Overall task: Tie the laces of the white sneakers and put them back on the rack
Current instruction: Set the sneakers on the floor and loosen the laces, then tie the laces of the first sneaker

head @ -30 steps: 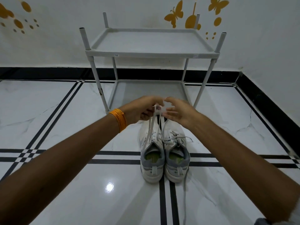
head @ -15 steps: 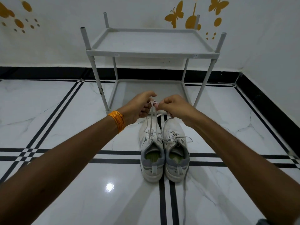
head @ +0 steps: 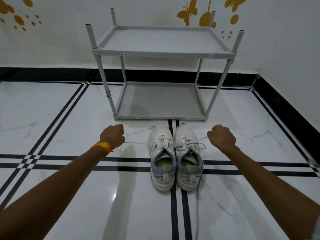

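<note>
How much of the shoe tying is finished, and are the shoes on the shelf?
Nothing looks finished. The left hand and right hand are pulling the left sneaker's lace ends out sideways, tightening a knot. The right sneaker's lace trails loose on the floor, so it needs tying. Both shoes sit on the floor in front of the rack, whose two shelves hold nothing.

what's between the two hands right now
In the head view, the pair of white sneakers sits between the left hand and right hand, each fist pulling a lace end sideways over bare floor.
</note>
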{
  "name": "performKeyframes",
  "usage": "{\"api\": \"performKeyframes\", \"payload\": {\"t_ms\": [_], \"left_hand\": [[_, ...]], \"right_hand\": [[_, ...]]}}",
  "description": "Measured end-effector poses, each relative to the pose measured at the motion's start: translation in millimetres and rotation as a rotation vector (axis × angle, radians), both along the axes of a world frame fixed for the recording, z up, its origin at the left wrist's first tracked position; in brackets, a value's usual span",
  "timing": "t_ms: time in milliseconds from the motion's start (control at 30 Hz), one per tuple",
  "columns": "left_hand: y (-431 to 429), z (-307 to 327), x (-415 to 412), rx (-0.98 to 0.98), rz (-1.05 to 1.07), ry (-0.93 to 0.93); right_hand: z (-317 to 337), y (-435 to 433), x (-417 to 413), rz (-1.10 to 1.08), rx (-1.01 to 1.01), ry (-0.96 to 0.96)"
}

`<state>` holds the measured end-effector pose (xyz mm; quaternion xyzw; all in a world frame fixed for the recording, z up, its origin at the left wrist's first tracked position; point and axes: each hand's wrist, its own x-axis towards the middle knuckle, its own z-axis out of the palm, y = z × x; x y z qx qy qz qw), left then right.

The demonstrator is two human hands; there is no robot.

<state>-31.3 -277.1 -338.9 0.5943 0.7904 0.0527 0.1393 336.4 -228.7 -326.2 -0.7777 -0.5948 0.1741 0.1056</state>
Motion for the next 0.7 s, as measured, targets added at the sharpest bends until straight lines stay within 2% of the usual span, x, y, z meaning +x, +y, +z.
{"api": "performKeyframes", "payload": {"t_ms": [67,100,167,200,267,333,367,500,600,700], "left_hand": [[-5.0,-13.8,2.8,-0.110,-0.074,0.061],[-6.3,-17.6,10.5,-0.094,-0.124,0.061],[-8.0,-19.1,35.0,-0.001,-0.259,-0.052],[-9.8,-17.1,49.7,0.028,-0.331,-0.145],[-13.5,-17.2,75.7,0.044,-0.412,-0.277],[-16.0,-21.9,90.4,0.077,-0.432,-0.274],[-16.3,-24.5,93.1,0.109,-0.422,-0.258],[-19.5,-28.7,91.3,0.194,-0.384,-0.300],[-23.3,-26.2,92.2,0.169,-0.407,-0.324],[-20.5,-21.3,88.2,0.122,-0.568,-0.104]], "right_hand": [[-12.0,-5.0,-3.5,0.076,-0.093,-0.091],[-14.4,-8.1,-8.2,0.125,-0.096,-0.156],[-12.1,-13.0,-21.9,0.253,0.032,-0.263],[-9.6,-13.9,-30.7,0.334,0.119,-0.240],[-1.9,-19.3,-51.6,0.512,0.172,-0.006],[1.8,-30.3,-69.2,0.640,0.047,0.197],[0.6,-35.1,-75.1,0.689,-0.005,0.205],[-13.1,-42.3,-78.9,0.752,0.016,0.123],[-13.9,-41.1,-78.8,0.737,0.053,0.094],[-14.1,-41.2,-81.6,0.844,0.086,-0.159]]}}
